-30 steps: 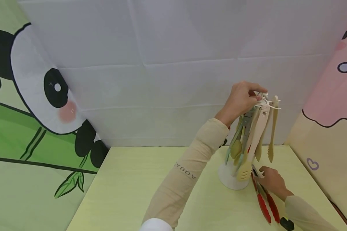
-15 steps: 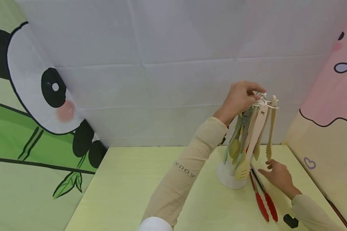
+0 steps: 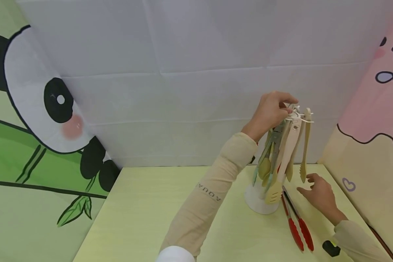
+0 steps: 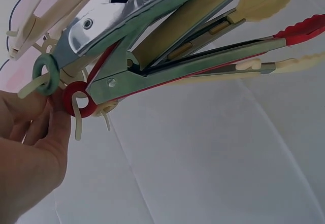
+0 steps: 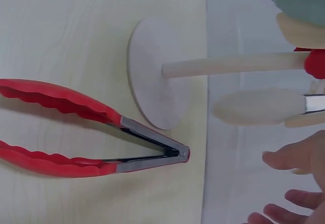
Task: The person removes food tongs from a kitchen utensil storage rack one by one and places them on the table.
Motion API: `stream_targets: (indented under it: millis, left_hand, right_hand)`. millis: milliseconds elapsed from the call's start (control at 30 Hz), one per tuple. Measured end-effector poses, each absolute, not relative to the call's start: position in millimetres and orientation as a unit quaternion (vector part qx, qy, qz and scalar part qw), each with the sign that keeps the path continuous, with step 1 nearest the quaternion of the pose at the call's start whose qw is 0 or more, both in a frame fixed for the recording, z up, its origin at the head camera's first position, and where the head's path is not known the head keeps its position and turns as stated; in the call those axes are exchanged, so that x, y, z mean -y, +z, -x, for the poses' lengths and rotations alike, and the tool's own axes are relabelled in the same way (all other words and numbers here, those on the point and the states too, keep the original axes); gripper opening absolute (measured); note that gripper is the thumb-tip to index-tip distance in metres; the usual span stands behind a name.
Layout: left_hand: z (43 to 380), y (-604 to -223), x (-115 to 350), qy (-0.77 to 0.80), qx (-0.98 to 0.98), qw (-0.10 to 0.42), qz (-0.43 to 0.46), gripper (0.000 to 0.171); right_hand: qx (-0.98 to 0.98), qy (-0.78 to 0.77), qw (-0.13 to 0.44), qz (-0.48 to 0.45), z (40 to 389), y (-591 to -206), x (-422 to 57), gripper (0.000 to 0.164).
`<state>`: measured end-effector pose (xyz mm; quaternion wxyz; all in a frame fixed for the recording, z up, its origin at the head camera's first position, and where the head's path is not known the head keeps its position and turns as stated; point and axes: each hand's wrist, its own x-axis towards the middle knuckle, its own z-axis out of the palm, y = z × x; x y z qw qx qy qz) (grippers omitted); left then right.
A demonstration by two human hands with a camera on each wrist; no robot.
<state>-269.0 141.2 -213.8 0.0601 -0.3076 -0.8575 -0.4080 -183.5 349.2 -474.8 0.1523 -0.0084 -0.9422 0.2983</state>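
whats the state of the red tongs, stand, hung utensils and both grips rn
red tongs, lying on the table, spread apart
stand, upright
hung utensils, hanging from hooks
left grip, holding the stand's top
right grip, spread, holding nothing

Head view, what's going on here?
A person's left hand grips the top of a white stand, with kitchen utensils hanging from its hooks. Their right hand holds nothing and is beside the stand, near the hanging utensils. A pair of red tongs lies spread on the table next to the stand's base, with neither of the hands on it.
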Motion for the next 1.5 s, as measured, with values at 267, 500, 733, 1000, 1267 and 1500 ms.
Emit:
stream_targets:
  millis: [267,500,733,1000,1267,1500]
  left_hand:
    - [268.4,-214.4,-143.8,-0.402,0.860,0.078,0.305,0.025]
    - [271.2,-215.2,-142.9,-0.415,0.854,0.073,0.306,0.025]
    - [272.3,-215.4,-142.8,-0.409,0.851,0.077,0.318,0.025]
    - [271.5,-213.7,-144.3,-0.396,0.859,0.078,0.315,0.025]
    - [270.8,-211.1,-144.4,-0.388,0.863,0.081,0.314,0.025]
    - [270.0,-210.3,-144.0,-0.384,0.866,0.079,0.311,0.026]
  right_hand:
    - [0.933,0.310,0.181,0.015,181.8,-458.2,-348.0,0.059]
    - [0.918,0.332,0.220,0.004,180.8,-448.9,-347.3,0.061]
    - [0.911,0.352,0.213,-0.002,178.4,-435.4,-344.4,0.066]
    - [0.899,0.363,0.246,-0.010,177.8,-422.9,-336.4,0.065]
    - [0.887,0.375,0.269,-0.002,181.7,-408.0,-324.7,0.064]
    - [0.867,0.389,0.310,0.004,183.9,-396.3,-315.0,0.062]
